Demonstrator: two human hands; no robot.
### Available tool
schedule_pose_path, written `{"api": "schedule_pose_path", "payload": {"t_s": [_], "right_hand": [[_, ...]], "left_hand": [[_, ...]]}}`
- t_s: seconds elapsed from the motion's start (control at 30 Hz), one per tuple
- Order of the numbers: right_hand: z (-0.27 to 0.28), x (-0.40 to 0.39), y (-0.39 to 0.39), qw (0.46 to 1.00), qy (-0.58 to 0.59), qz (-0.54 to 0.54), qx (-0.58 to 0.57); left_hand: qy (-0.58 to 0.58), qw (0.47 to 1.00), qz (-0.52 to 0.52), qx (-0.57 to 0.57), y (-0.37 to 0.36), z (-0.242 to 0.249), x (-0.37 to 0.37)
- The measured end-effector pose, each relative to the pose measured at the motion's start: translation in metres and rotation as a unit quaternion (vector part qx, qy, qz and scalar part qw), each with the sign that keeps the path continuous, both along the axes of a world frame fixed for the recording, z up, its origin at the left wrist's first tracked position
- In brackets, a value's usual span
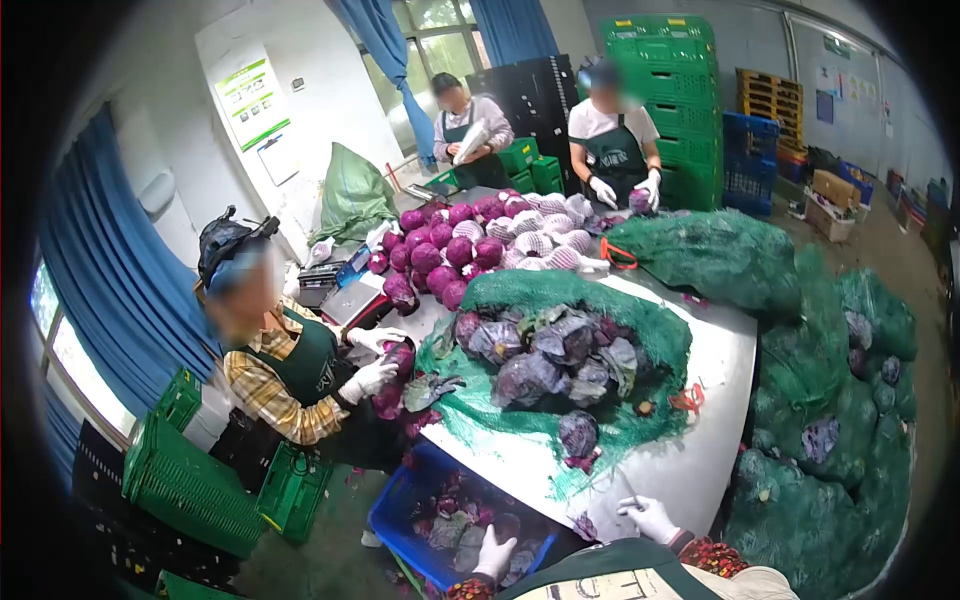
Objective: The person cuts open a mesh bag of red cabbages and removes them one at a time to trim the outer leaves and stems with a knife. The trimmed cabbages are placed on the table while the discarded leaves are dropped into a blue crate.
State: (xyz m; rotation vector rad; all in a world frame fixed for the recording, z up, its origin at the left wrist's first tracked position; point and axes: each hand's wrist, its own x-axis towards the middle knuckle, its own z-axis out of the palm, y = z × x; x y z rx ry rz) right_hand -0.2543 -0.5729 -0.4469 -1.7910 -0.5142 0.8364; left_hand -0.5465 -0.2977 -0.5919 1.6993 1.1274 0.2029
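Note:
My left hand [495, 553], in a white glove, is over the blue bin [392, 508], its fingers apart and nothing gripped. Cabbage leaves [448, 530] and purple scraps lie in that bin. At the table's near edge my right hand [650, 520], also gloved, is closed round a thin knife [628, 486] whose blade points away from me. A single red cabbage [578, 434] sits on the table ahead of my hands. Beyond it, an open green mesh sack [660, 335] holds several untrimmed red cabbages [530, 375] with dull outer leaves.
On the left a co-worker [290, 370] handles a red cabbage; two more people [615, 145] stand at the far side. Peeled cabbages [430, 250] and foam-netted ones [545, 235] are heaped at the back of the metal table [715, 360]. Full mesh sacks [820, 500] stand at right.

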Motion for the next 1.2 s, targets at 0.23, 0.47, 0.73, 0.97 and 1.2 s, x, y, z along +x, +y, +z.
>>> {"api": "schedule_pose_path", "payload": {"t_s": [0.23,0.47,0.73,0.97,1.2], "right_hand": [[-0.012,-0.005,-0.039,0.997,0.023,-0.061,0.045],[-0.013,-0.011,-0.039,0.992,-0.034,-0.117,0.016],[-0.028,-0.014,-0.056,0.994,0.098,-0.044,0.012],[0.044,-0.006,-0.089,0.987,0.136,-0.011,0.085],[0.047,0.007,-0.078,0.97,0.197,0.049,0.131]], "left_hand": [[-0.089,0.991,-0.099,0.03,-0.061,0.118,0.088],[-0.04,0.979,-0.16,0.123,-0.078,0.145,0.113],[-0.068,0.957,-0.211,0.186,-0.089,0.176,0.149],[-0.08,0.954,-0.198,0.211,-0.052,0.175,0.203],[-0.166,0.952,-0.112,0.231,-0.008,0.184,0.314]]}}
